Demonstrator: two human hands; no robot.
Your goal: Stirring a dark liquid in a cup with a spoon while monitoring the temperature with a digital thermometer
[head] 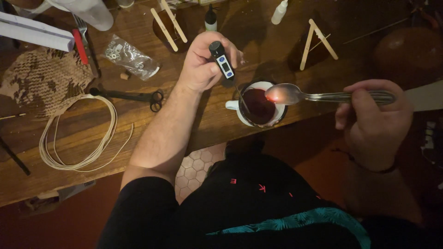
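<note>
My left hand [203, 62] grips a black digital probe thermometer [222, 61], its thin metal probe reaching down into dark red liquid in a white mug [258, 107] near the wooden table's front edge. My right hand [374, 122] holds a metal spoon [295, 94] by the handle, level, with its bowl hovering over the mug's right rim. The spoon bowl glows reddish.
On the wooden table [92, 138] lie a coil of pale cord [78, 138], black scissors [134, 97], a clear bag of small metal parts [129, 57], brown honeycomb paper [39, 80], wooden sticks [168, 23], small dropper bottles [211, 18] and a dark round object [408, 50].
</note>
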